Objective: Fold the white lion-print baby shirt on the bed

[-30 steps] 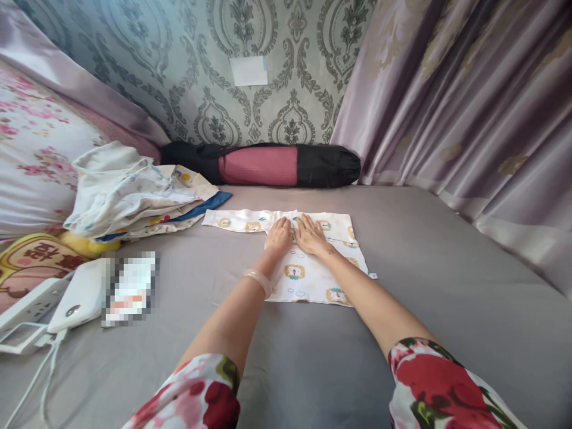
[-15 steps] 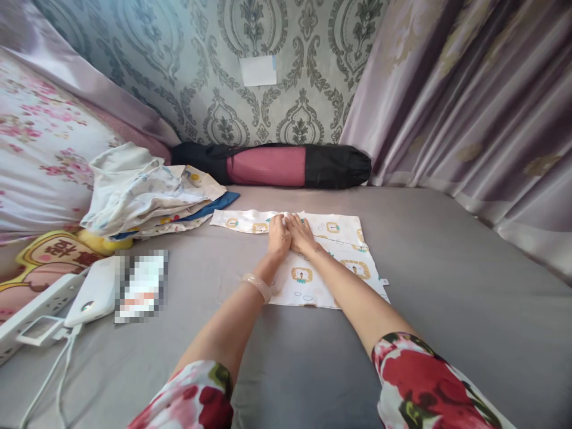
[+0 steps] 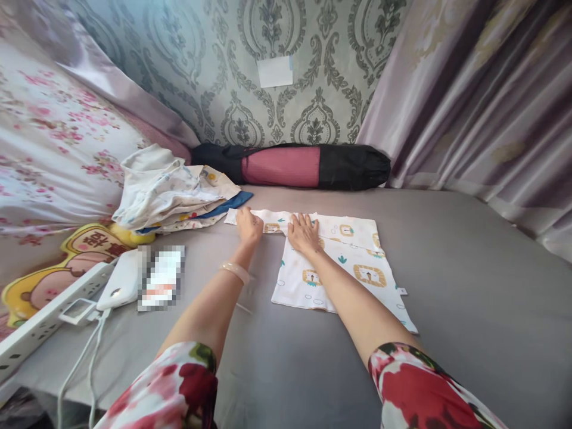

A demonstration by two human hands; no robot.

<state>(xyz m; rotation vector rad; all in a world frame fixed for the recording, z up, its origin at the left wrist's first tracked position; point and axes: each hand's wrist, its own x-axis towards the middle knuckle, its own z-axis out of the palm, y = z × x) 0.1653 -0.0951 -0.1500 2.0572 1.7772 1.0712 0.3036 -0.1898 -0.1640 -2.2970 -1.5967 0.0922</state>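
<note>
From where I sit, nearest to me are the two floral sleeves point(image 3: 192, 381), my bare forearms reaching out of them across a grey sheet point(image 3: 469, 333), with a pale bracelet point(image 3: 235, 272) at the left wrist. On the near left, white cables point(image 3: 92, 363) run up to a white power strip point(image 3: 53, 316) and a white device point(image 3: 125, 280); just right of that lies a packet point(image 3: 161, 280), its face blurred out. A yellow cartoon cushion point(image 3: 71, 256) sits behind the strip. The white lion-print garment point(image 3: 344, 245) lies flat in the middle of the sheet, one narrow sleeve stretching left and a small tag poking out on the right. I have the right hand point(image 3: 304, 232) palm down where that sleeve meets the body, fingers spread and grasping nothing. The left hand point(image 3: 249, 225) is near the sleeve's left end, fingers curled in over the cloth; I cannot tell whether they pinch it. Farther left is a heap of clothes point(image 3: 170, 190), and at the far edge a black and pink rolled bag point(image 3: 281, 167) lies along the patterned wall point(image 3: 322, 119), a purple curtain point(image 3: 469, 95) hanging on the right.
</note>
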